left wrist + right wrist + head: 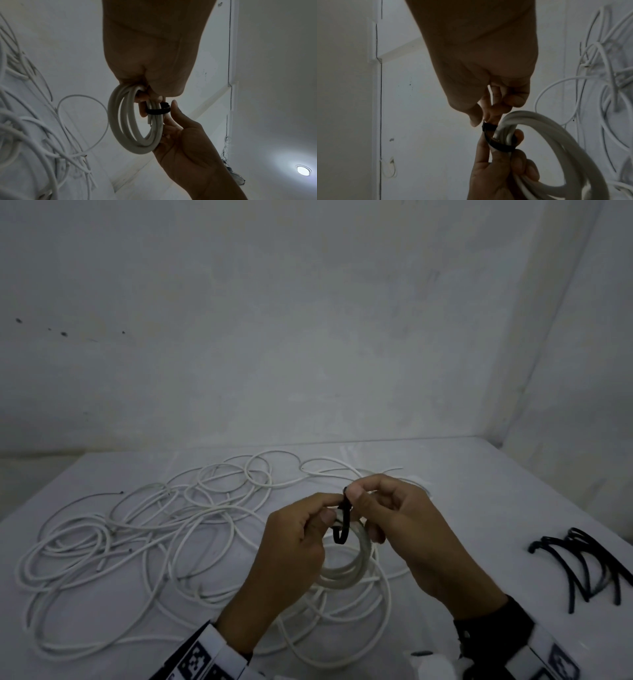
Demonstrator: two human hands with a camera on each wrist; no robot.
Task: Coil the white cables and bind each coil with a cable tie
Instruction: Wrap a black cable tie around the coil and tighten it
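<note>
A small coil of white cable [346, 571] hangs above the table in front of me. My left hand [327, 510] grips its top, the fingers curled through the ring [130, 128]. A black cable tie [342, 523] is looped round the coil's strands beside those fingers [157, 110]. My right hand [356, 496] pinches the tie's upper end between thumb and forefinger; in the right wrist view the cable tie [501, 146] wraps the coil [547, 128] just below that pinch. How the tie's ends are joined is hidden by the fingers.
A loose tangle of white cables [154, 525] sprawls over the white table [479, 491] to the left and under the hands. Several spare black ties [589, 565] lie at the right edge. Walls close off the back and right.
</note>
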